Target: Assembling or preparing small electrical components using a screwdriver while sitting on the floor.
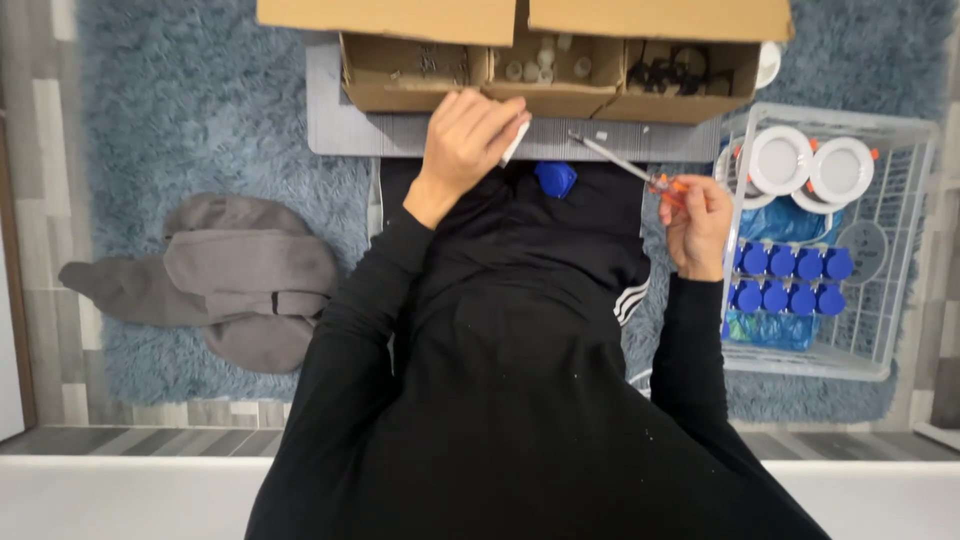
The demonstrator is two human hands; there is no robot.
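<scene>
Head | left hand (468,135) grip: white part (516,141), maybe | right hand (697,222) grip: screwdriver (625,165)

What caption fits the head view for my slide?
Left hand holds a white part beside a cardboard box; right hand grips an orange-handled screwdriver.

Box: the cardboard box (520,75) sits on our low board (345,130), ahead of our lap.
Left hand: our left hand (468,140) rests at the box's near edge.
Right hand: our right hand (697,222) holds the screwdriver (625,167), just left of the wire basket (905,200).
Basket: round lamps (810,167) lie behind the capped pieces (785,280) in it.
Left: a folded garment (235,280) lies on the rug (190,100).
</scene>
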